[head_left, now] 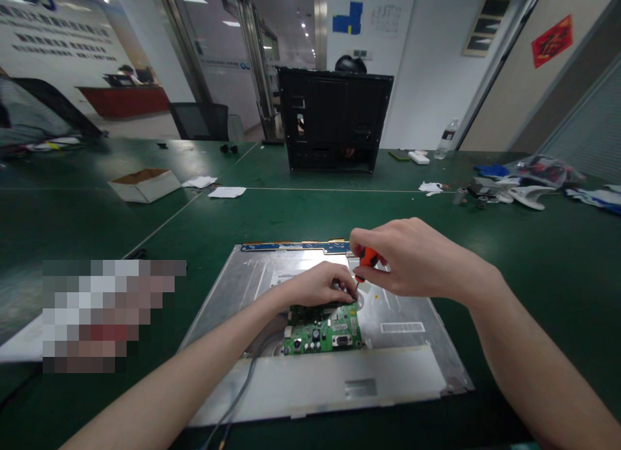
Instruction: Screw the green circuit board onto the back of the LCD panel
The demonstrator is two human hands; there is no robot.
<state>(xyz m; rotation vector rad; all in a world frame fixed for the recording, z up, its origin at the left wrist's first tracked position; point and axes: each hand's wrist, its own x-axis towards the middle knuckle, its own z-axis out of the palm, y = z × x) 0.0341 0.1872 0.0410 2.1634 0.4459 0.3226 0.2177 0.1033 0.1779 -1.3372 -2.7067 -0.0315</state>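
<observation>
A silver metal panel (405, 366) lies flat on the green table, with a green circuit board (323, 333) on its middle. My right hand (405, 256) is closed round an orange and black screwdriver (367, 257), its shaft slanting down to the board's upper right corner. Beside the screwdriver's tip, my left hand (323, 283) has its fingers pressed together at the board's upper edge; what they hold, if anything, is hidden. Grey cables (247, 379) run from the board's left side toward me. A blue circuit strip (295, 247) lines the panel's far edge.
A black frame (334, 120) stands upright at the table's far side, a person's head behind it. An open box (145, 186) and papers (227, 192) lie at the left. At the right are a bottle (446, 139) and a plastic bag with bits (546, 172). A blurred patch covers the near left.
</observation>
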